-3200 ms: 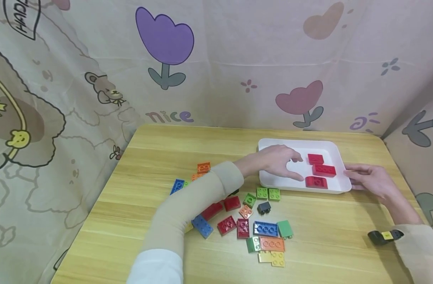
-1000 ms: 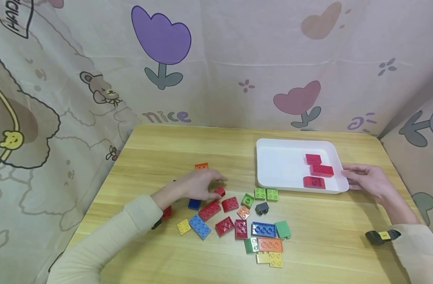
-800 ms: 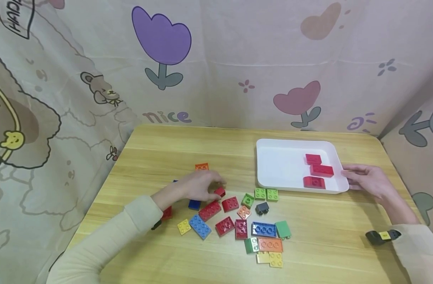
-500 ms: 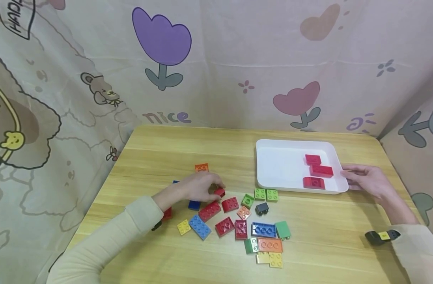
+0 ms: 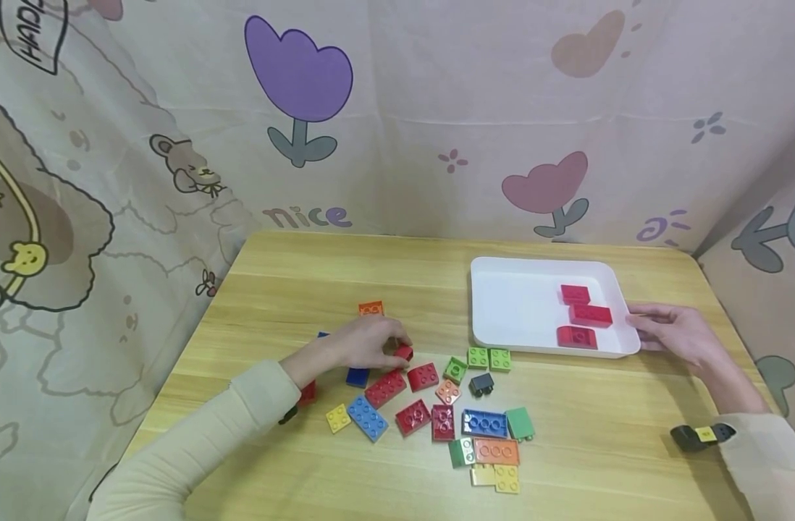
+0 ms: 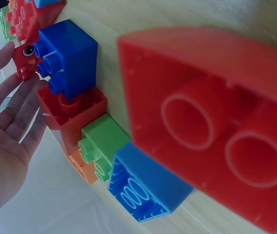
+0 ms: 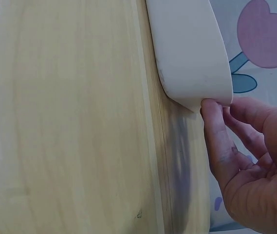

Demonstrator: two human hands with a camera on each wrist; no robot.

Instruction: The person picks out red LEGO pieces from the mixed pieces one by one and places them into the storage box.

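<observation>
Head view, red brick (image 5: pixel 405 352), pinched in left hand (image 5: pixel 369 341)

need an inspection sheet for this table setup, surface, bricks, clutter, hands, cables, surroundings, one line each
Surface: wood-grain table, with bricks and a tray on it
Job's things: red brick with a printed eye; white tray with three red bricks toward its right end
Clutter: loose toy bricks in red, blue, green, orange, yellow and black, left of and in front of the tray; some partly hidden by the left arm
Hands: left hand pinches the eye brick; right hand holds the tray's right end
Cables: nothing seen
Surroundings: printed cloth behind the table, with a purple tulip
</observation>
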